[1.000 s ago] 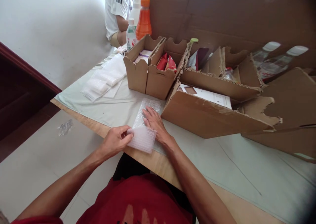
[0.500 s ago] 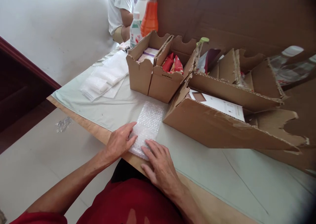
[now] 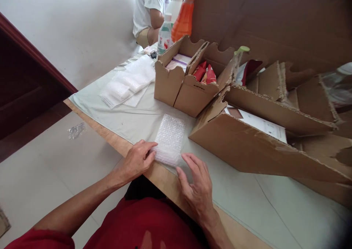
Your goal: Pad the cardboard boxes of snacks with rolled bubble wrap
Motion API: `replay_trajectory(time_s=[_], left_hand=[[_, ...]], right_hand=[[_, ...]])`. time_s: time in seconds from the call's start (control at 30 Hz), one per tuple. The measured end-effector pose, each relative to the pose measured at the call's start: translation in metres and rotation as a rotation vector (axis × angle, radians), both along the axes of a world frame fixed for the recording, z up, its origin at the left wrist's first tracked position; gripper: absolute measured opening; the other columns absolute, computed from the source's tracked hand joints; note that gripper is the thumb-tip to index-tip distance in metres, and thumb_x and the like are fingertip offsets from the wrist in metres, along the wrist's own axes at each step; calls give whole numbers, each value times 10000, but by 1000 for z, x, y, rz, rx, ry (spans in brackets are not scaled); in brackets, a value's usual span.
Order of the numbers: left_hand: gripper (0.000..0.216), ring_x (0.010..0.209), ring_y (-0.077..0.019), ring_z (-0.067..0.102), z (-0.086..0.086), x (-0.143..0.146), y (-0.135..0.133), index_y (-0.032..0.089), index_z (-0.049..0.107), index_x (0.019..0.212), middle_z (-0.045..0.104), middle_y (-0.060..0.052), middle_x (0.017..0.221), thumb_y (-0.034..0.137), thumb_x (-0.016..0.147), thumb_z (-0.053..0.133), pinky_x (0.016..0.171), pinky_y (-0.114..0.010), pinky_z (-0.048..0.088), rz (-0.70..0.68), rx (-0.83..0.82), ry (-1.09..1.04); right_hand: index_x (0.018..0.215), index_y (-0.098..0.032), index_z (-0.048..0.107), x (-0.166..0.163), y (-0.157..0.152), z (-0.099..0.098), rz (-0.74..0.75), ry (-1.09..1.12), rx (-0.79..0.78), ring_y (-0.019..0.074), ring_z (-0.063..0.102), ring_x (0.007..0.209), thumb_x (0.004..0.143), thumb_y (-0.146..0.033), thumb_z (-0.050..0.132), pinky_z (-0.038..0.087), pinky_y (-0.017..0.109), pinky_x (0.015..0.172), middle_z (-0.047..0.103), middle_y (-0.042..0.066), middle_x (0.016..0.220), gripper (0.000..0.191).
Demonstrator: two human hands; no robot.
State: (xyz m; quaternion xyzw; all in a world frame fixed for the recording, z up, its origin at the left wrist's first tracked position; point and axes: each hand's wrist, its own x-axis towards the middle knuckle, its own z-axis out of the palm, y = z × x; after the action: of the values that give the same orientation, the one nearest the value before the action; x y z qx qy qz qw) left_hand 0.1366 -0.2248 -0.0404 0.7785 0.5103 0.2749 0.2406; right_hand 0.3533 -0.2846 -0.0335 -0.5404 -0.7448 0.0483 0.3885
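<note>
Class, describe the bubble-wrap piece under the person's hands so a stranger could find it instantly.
Start at the big torn cardboard tray on the cloth-covered table. Just left of it, at the table's near edge, lies the bubble-wrap piece, touched by the left hand. Unlike the bubble-wrap stack farther back, it lies alone.

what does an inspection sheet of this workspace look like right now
surface: wooden table under a pale green cloth.
job's things: bubble wrap piece lying flat near the table's front edge.
clutter: stack of bubble wrap bags at far left; open cardboard boxes with red packets; large torn cardboard box holding a white sheet; orange bottle and clear bottle behind.
hands: left hand touches the wrap's near left edge; right hand rests open on the cloth beside its near right corner.
cables: nothing seen.
surroundings: tiled floor with a plastic scrap; seated person in a white shirt at the far end.
</note>
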Motion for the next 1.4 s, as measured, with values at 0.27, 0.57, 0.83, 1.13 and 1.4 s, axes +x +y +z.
replay_trajectory(time_s=[0.27,0.57,0.83,1.13,1.4], left_hand=[[307,1232,-308,567,-1,-3,-6,157,636,1235,640,-155,1296,191,930,621,1036,-487,487,-124,296,45],[238,952,-235,656,1,-6,-2,167,671,1155,748,-76,970,139,966,529,862,-411,529,-157,160,-39],[239,976,-264,647,-10,7,17,160,684,1154,706,-117,1057,190,957,552,864,-432,551,-9,239,39],[254,1043,-249,647,4,-5,5,178,634,1207,739,-84,1059,187,957,588,950,-440,508,-208,152,-72],[264,1041,-275,634,-5,11,37,180,665,1193,701,-113,1118,276,953,606,939,-467,531,32,216,20]], right_hand=[[1176,-191,656,-4,13,-10,92,-243,-88,296,625,1190,977,-123,516,478,438,936,755,90,1139,253],[1256,-210,635,8,15,-1,61,-80,-206,255,670,1079,1031,-289,513,515,413,904,733,104,1180,268],[1255,-192,635,2,25,-7,105,-282,-105,313,599,1228,968,-185,548,486,456,948,691,135,1284,300],[1262,-206,640,9,24,5,135,-156,-270,262,644,1121,1020,-258,511,502,413,931,734,99,1187,279],[1313,-184,623,-13,48,7,102,-424,-183,317,601,1152,936,-185,597,471,465,928,675,161,1282,378]])
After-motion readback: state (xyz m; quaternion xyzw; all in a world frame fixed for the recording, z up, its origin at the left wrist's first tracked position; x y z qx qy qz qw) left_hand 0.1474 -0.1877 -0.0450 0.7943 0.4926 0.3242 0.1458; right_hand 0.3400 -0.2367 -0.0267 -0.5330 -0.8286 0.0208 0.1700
